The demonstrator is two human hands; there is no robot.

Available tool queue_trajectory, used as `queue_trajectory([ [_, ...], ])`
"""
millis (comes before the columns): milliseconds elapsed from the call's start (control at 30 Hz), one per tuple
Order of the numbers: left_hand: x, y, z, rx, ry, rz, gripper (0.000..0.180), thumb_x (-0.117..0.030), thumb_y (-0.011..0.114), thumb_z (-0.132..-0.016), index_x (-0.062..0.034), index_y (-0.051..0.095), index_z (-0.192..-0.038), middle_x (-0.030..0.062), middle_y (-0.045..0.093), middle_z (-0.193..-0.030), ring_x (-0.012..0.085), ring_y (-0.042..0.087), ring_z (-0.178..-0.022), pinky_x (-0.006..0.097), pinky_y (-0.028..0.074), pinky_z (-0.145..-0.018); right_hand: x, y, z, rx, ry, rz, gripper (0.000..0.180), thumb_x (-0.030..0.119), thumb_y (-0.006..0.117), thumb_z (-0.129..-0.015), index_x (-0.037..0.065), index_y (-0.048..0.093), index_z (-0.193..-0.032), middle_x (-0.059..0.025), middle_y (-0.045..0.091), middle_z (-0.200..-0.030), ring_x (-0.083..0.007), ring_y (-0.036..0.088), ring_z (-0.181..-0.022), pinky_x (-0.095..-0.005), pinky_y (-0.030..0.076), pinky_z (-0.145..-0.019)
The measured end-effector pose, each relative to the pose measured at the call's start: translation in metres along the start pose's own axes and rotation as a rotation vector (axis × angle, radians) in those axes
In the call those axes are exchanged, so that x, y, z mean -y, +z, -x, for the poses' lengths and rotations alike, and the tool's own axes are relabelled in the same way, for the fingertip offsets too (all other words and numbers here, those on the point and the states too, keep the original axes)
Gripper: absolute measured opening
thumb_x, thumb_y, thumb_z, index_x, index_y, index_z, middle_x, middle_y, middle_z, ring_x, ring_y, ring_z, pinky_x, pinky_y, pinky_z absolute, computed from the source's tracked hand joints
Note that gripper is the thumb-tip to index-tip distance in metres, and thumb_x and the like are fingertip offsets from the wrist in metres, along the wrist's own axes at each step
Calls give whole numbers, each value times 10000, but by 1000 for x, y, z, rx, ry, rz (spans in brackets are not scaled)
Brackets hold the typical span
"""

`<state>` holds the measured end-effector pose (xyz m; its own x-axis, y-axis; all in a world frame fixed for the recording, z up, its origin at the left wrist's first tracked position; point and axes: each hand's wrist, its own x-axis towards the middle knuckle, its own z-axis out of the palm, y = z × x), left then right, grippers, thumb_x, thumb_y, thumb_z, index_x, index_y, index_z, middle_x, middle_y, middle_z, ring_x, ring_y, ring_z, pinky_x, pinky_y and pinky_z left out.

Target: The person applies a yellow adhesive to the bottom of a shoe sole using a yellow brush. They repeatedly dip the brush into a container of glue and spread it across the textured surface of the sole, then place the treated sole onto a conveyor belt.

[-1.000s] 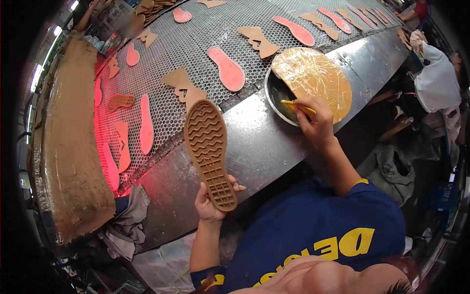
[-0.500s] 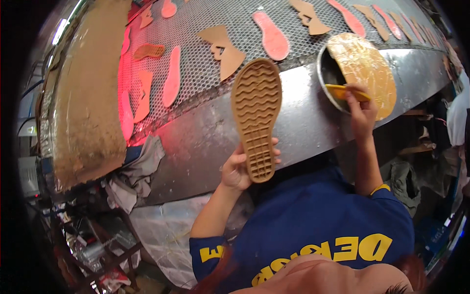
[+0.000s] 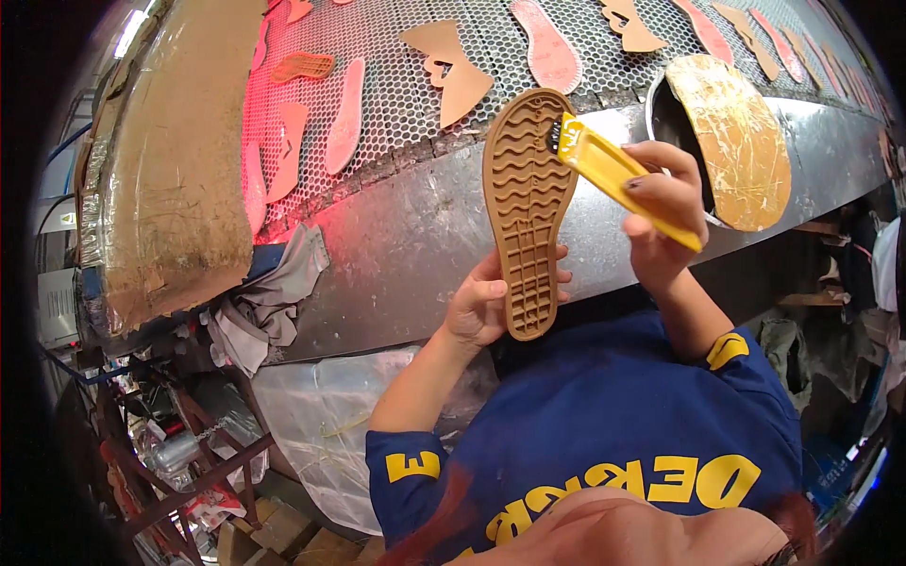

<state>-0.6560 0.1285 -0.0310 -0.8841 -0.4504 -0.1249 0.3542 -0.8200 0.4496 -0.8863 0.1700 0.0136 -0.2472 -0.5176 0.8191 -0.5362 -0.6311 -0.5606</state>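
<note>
- We see the left hand with its fingers clamped around the heel end of a tan rubber shoe outsole, tread side up, above the metal bench edge.
- The right hand has its fingers closed round a yellow brush, whose tip touches the outsole's toe end.
- A glue pot sits just beside the right hand, by the mesh conveyor.
</note>
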Motion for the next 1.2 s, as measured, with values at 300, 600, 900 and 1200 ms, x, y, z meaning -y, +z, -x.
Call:
queue_trajectory([
  [300, 3, -2, -5, 41, -87, -16, 780, -168, 674, -761, -45, 339, -1455, 230, 412, -1429, 399, 497, -1243, 546, 436, -1016, -10, 18, 5, 19, 8, 120, 372, 181, 790, -764, 5, 672, -1069, -160, 542, -1140, -263, 662, -957, -334, 580, -810],
  [600, -3, -1, -11, 24, -127, -166, 734, -190, 728, -755, 4, 424, -1394, 228, 458, -1396, 432, 521, -1206, 552, 471, -978, -11, 13, 7, 93, 25, 88, 390, 152, 807, -742, 9, 671, -1078, -162, 541, -1159, -262, 659, -975, -335, 574, -820],
  [900, -1, -13, -13, 42, -121, 11, 728, -243, 708, -823, -99, 355, -1444, 212, 447, -1385, 449, 500, -1220, 645, 461, -936, -9, 4, 7, 294, 49, -7, 348, 194, 777, -789, 5, 621, -1036, -208, 611, -1111, -315, 636, -978, -359, 526, -829],
  [1200, 4, -17, -17, -27, 1, 90, 742, -405, 621, -907, -128, 247, -1484, 171, 403, -1436, 345, 494, -1254, 525, 461, -999, 10, -1, 26, 474, 135, -131, 370, 311, 715, -857, -3, 606, -1019, -209, 618, -1084, -314, 644, -961, -369, 523, -835],
])
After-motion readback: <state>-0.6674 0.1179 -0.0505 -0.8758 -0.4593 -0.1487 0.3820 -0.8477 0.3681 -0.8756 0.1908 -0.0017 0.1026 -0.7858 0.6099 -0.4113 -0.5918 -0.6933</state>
